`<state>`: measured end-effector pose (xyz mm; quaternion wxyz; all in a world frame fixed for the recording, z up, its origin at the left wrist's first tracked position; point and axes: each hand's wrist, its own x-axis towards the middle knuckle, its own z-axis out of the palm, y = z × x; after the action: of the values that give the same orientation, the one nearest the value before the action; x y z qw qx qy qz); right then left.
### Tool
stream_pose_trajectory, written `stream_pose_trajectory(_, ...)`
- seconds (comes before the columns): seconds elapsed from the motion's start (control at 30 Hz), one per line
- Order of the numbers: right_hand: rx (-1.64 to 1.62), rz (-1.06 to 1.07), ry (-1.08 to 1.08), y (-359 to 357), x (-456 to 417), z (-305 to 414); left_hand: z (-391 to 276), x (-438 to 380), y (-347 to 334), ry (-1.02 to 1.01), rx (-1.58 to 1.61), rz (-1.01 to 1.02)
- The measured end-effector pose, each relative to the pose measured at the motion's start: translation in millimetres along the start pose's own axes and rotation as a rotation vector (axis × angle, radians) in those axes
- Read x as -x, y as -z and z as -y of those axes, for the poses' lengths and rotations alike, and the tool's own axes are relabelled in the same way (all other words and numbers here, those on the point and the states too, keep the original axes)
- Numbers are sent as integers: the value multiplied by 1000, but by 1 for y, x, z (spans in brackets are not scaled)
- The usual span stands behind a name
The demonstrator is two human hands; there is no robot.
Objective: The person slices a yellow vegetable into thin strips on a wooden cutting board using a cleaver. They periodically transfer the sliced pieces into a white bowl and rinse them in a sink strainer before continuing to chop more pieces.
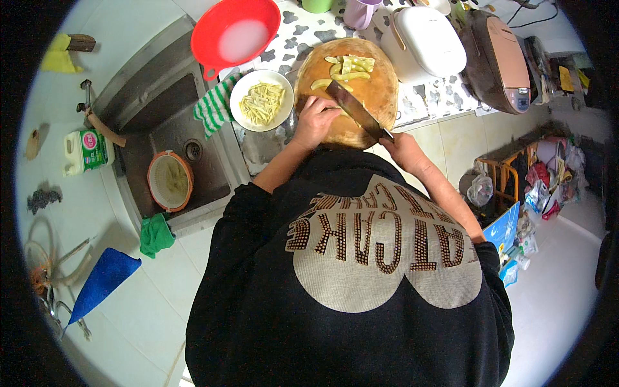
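Note:
My right hand (402,149) grips the handle of a cleaver (358,110), its broad dark blade slanting over a round wooden chopping board (383,96). My left hand (315,118) is on the board's left side, fingertips bent against a pale green vegetable piece (344,111) beside the blade. The fingers and blade partly hide this piece. Farther up the board lie several curved pale green vegetable pieces (350,76), some stacked. Left of the board, a white bowl (235,107) holds thin cut strips (262,102) of a similar pale green vegetable.
A red plastic basin (205,36) stands behind the bowl, near a green-striped cloth (213,107). At left, a metal sink (213,191) contains an orange-rimmed colander (151,181). A white appliance (430,41) and a rice cooker (498,63) stand to the right, with a purple mug (360,13) behind.

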<state>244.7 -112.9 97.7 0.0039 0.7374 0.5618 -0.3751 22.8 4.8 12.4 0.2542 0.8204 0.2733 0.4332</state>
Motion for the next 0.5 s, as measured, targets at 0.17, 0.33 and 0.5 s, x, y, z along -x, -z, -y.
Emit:
stream_pose_trajectory(0.17,94,-158,101,9,20,28,2,-1,3,34,4,10)
stream_pose_trajectory(0.33,130,-146,119,4,5,23,8,1,1,15,33,5)
stream_pose_trajectory(0.5,108,-143,157,4,8,20,9,5,2,-46,11,-13)
